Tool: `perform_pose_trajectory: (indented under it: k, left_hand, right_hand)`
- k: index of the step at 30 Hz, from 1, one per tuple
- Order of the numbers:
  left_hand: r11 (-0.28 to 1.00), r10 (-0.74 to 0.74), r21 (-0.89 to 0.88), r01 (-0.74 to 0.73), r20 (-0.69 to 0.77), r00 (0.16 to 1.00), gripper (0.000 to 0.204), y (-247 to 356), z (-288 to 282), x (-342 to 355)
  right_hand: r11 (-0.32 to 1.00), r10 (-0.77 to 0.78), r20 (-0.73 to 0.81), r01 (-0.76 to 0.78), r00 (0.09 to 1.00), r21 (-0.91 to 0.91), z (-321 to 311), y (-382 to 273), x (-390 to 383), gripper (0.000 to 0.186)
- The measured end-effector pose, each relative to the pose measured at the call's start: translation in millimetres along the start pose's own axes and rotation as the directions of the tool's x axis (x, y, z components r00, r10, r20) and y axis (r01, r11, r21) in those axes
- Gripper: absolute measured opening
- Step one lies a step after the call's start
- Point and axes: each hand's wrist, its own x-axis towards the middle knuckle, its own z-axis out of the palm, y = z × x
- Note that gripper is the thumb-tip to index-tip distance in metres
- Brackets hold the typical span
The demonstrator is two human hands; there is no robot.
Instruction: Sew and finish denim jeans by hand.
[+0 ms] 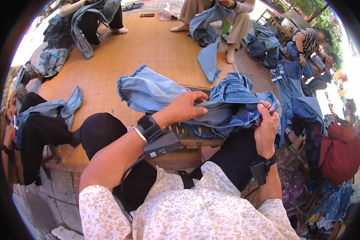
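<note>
A pair of light blue denim jeans (156,90) lies across my lap, its frayed leg hem toward the far left and its waist part toward the right. My left hand (190,105) rests on the denim near the middle, thumb and forefinger apart. At the waist end, my right hand (267,125) is closed, its fingertips pinching the edge of the jeans. A small dark tip shows at those fingers, too small to name. Beneath the denim, part of a dark openwork surface with a blue cord (200,134) shows between my knees.
A wide tan board (120,48) spreads out ahead. Co-workers sit around it with denim, one at the far right of centre with jeans (206,30). Denim piles (266,44) lie to the right, near a dark red bundle (342,154). A phone (147,15) lies at the far edge.
</note>
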Motion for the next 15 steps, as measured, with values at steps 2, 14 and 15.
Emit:
perform_pose_trajectory:
  k: [2, 14, 15]
  left_hand:
    - [0.983, 0.042, 0.181, -0.042, 0.0, 0.999, 0.039, 6, 6, -6]
    - [0.943, 0.188, 0.306, -0.127, -0.176, 0.966, 0.04, 14, 13, 1]
    - [0.942, 0.226, 0.296, -0.159, -0.208, 0.952, 0.044, 16, 13, 2]
  right_hand:
    - [1.0, 0.017, -0.006, -0.017, 1.0, 0.021, -5, 4, 1, 0.012]
    - [0.983, -0.001, 0.173, -0.031, 0.985, 0.181, 24, -15, 9, 0.011]
    - [0.984, -0.003, 0.178, -0.03, 0.984, 0.178, 27, -17, 10, 0.011]
